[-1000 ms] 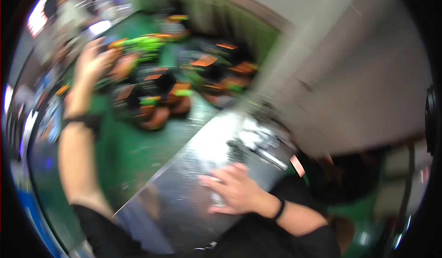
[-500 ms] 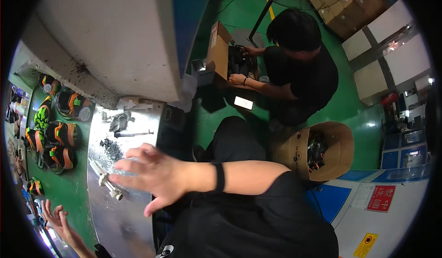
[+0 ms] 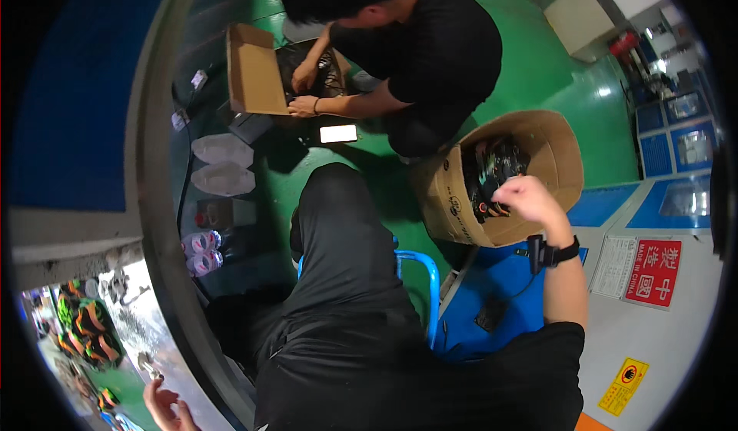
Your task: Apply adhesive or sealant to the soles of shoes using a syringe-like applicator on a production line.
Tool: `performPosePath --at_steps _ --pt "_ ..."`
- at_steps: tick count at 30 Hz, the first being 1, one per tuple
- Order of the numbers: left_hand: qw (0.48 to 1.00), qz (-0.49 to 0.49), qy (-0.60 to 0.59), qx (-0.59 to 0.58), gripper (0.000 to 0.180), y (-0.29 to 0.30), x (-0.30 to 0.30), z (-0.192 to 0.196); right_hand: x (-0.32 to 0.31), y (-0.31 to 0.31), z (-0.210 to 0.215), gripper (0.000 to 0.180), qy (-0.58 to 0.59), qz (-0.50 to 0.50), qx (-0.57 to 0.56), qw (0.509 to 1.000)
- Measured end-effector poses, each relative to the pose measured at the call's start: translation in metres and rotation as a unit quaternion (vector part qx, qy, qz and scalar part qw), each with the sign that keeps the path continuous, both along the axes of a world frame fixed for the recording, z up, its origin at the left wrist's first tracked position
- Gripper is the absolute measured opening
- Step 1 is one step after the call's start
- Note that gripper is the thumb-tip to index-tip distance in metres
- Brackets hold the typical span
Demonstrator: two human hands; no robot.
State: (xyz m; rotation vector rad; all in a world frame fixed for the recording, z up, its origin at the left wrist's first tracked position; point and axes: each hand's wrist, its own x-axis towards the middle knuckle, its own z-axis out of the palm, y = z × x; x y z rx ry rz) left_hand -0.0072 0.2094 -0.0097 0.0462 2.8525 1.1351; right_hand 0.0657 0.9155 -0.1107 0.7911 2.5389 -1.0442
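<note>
Right hand (image 3: 526, 199) hovering at near rim of brown cardboard carton (image 3: 452, 193), fingers folded; cannot tell if gripping anything. Black-and-orange pieces (image 3: 496, 163) lying inside, walls keeping them gathered. Left hand (image 3: 165, 408) hanging by silver metal table (image 3: 175, 362) edge, fingers half-spread, holding nothing.

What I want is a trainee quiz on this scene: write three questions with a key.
1. Choose one. The wearer's bare right hand is nearest to:
A) the glowing white rectangular phone
B) the big open brown cardboard carton
C) the shiny silver metal bench
2. True or false: the wearer's bare left hand is inside that carton.
3. Where are the bare hands of the co-worker in black clothing?

Key:
1. B
2. False; it shows at the picture's lower left.
3. At the open brown cardboard box with a raised flap.
</note>
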Motion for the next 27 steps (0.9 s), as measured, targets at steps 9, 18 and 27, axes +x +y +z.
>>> performPosePath --at_steps 9,18,27 --pt "0.972 -0.101 -0.169 -0.125 0.056 0.11 -0.024 -0.035 0.113 0.181 -0.194 0.024 -0.237 -0.038 0.152 0.959" --pt "0.897 -0.265 -0.127 -0.331 0.053 0.11 -0.078 -0.092 0.092 0.282 -0.267 0.039 -0.381 -0.071 0.204 0.899" --pt "0.857 -0.281 -0.151 -0.404 0.039 0.098 -0.088 -0.089 0.046 0.337 -0.35 0.087 -0.362 -0.078 0.307 0.876"
